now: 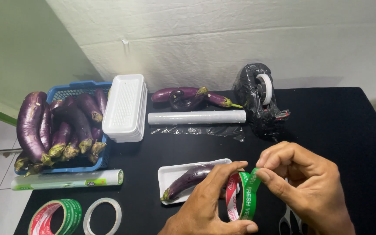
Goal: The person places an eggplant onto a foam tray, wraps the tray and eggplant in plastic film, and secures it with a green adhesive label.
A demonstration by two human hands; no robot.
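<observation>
Both hands pinch tape roll: left hand, right hand; wrists cut off; scissors mostly hidden.

Tape roll is half red, half green with white lettering. Eggplants are glossy deep purple with greenish-brown caps, sitting in a blue basket. Foam trays are plain white, desk is black, and the dispenser is wrapped in shiny black plastic.
</observation>
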